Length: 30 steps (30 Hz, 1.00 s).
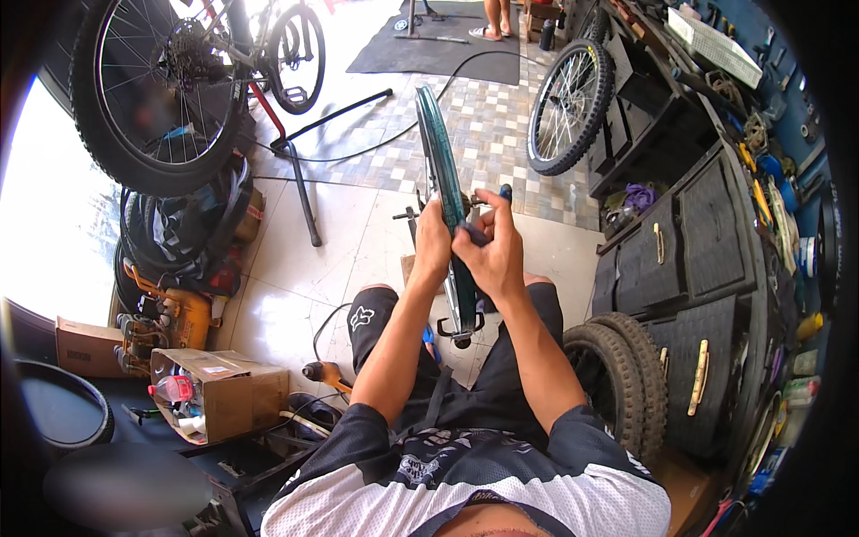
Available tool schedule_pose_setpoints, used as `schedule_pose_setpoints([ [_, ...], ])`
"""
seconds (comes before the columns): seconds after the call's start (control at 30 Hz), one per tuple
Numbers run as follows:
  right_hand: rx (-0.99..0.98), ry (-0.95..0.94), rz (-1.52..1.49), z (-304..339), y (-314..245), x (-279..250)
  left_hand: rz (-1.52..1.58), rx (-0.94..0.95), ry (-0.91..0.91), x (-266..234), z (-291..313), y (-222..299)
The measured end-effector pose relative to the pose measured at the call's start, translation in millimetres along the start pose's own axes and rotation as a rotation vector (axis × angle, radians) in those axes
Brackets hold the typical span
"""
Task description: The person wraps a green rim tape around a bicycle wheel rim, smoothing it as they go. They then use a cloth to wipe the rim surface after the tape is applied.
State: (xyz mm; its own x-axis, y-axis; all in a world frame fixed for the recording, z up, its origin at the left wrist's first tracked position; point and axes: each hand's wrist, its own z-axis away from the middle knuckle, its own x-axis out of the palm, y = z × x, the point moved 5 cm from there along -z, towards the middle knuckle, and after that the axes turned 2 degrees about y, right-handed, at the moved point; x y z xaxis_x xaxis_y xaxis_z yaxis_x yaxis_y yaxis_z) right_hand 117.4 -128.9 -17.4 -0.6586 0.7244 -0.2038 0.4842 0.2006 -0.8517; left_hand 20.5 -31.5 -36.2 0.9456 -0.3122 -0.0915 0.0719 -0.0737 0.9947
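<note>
A bicycle wheel rim stands upright between my knees, seen almost edge-on, with a teal strip along its outer face and no tyre on it. My left hand is closed around the rim's left side, fingers mostly hidden behind it. On the other side my right hand is closed, thumb against the rim, around something dark that its fingers partly hide. A blue-black tip shows beside that index finger. Dark metal stand parts show at the rim's near end.
A mountain bike wheel hangs at upper left near a repair stand leg. A loose wheel leans against dark drawers at right. Knobby tyres stand by my right leg. A cardboard box and an orange-black power tool are left.
</note>
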Motion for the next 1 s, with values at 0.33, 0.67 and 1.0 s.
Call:
schedule_pose_setpoints([
  [0.33, 0.049, -0.076, 0.081, -84.7, -6.4, 18.9, 0.233, -0.058, -0.206, 5.4, 47.5, -54.1],
  [0.67, 0.191, -0.213, 0.242, -165.8, 2.2, 45.9, 0.26, -0.001, -0.225, 4.4, 85.3, -85.6],
  [1.0, -0.013, -0.026, -0.1, -138.6, -12.9, 16.5, 0.109, 0.22, -0.11, 3.2, 61.8, -101.6],
])
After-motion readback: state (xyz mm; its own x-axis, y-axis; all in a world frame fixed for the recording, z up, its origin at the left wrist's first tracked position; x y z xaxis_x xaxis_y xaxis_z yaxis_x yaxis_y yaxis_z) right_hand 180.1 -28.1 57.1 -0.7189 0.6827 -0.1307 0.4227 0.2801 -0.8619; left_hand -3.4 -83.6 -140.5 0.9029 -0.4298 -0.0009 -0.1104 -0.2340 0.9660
